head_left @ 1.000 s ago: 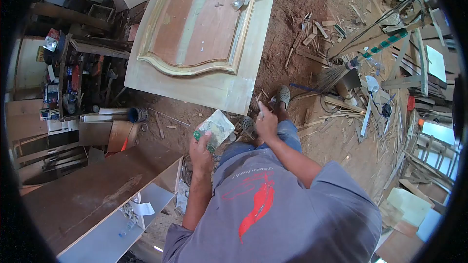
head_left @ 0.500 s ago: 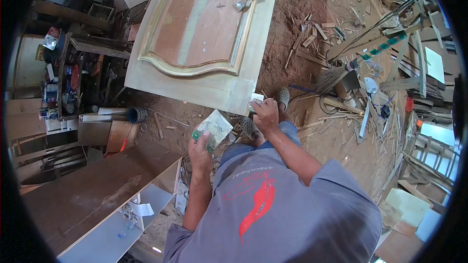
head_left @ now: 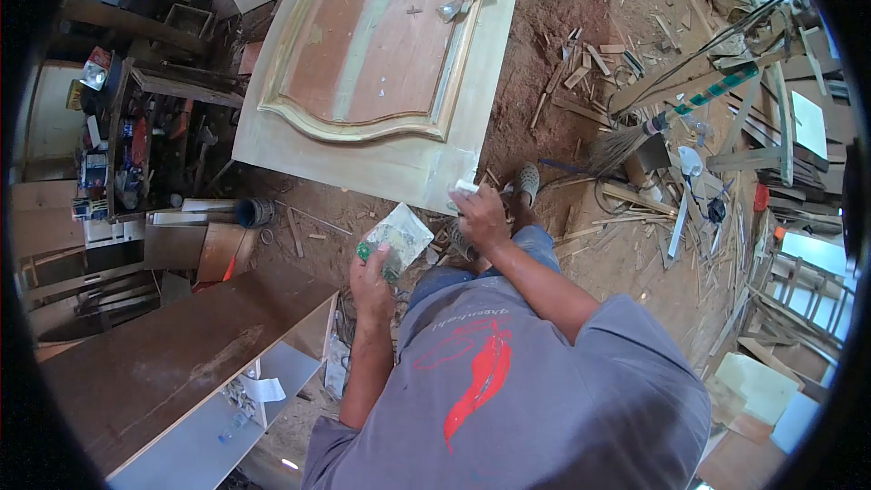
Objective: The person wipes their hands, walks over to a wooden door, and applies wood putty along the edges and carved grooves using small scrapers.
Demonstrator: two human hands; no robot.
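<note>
Right hand shifting left, pinching white scrap at door corner; left hand clamping pouch. Filling step; next needing steady press.

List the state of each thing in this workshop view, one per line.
Left hand: closed on a clear plastic bag with green print.
Right hand: gripping a small white piece at the door's corner.
Panelled wooden door: lying flat on the floor.
Straw broom with green-banded handle: lying among wood scraps.
Brown wooden cabinet: open-sided, shelf showing.
</note>
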